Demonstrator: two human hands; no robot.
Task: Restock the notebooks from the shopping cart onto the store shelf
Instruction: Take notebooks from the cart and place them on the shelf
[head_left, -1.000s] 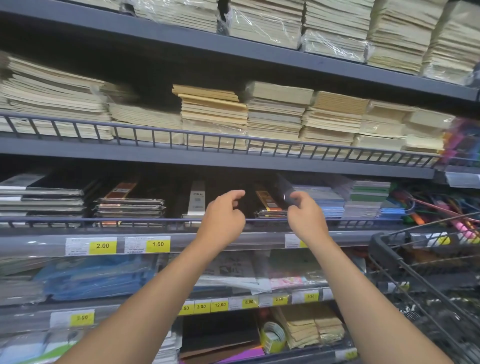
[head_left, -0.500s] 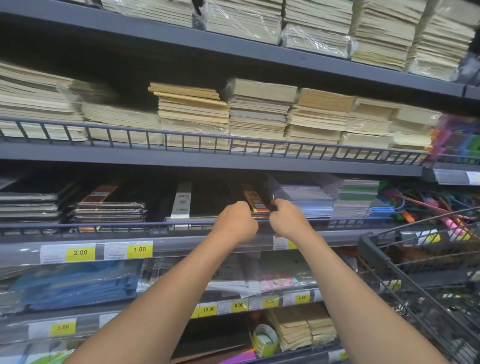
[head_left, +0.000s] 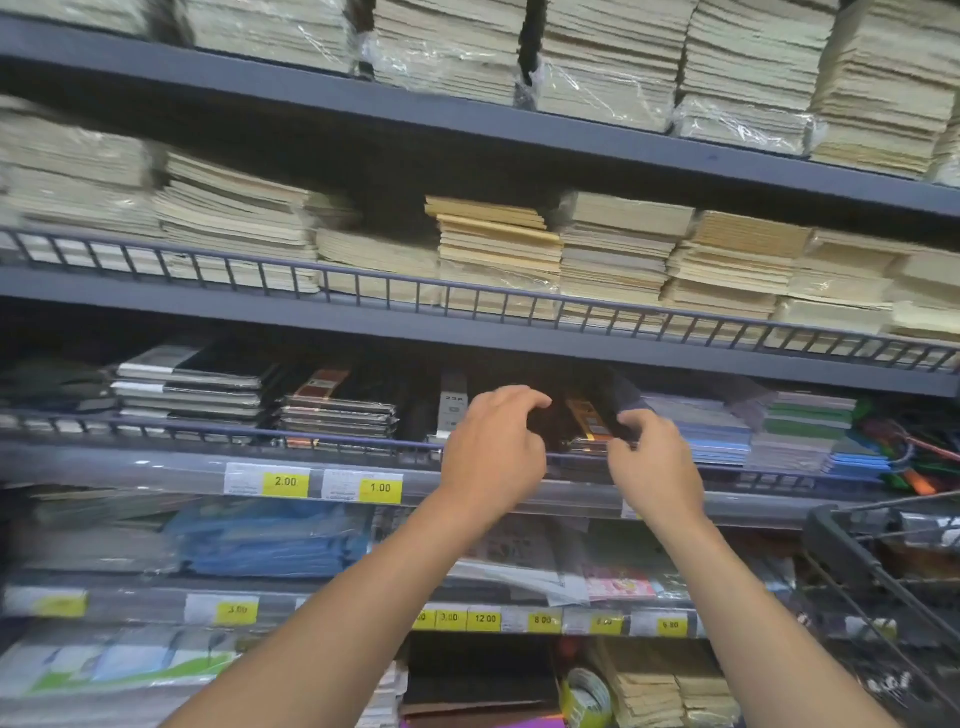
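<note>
Seemingly, left hand (head_left: 493, 449) and right hand (head_left: 655, 465) each grip dark notebooks (head_left: 577, 422) on the wire-railed store shelf (head_left: 156, 466).

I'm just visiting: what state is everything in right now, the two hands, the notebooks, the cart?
left hand, fingers curled at the dark notebooks; whether it grips is unclear.
right hand, pinches the dark notebooks' right edge.
dark notebooks, lying flat on the shelf between both hands.
shopping cart, parked at the right; contents blurred.
cream notebook stacks, piled flat one shelf up, some plastic-wrapped.
</note>
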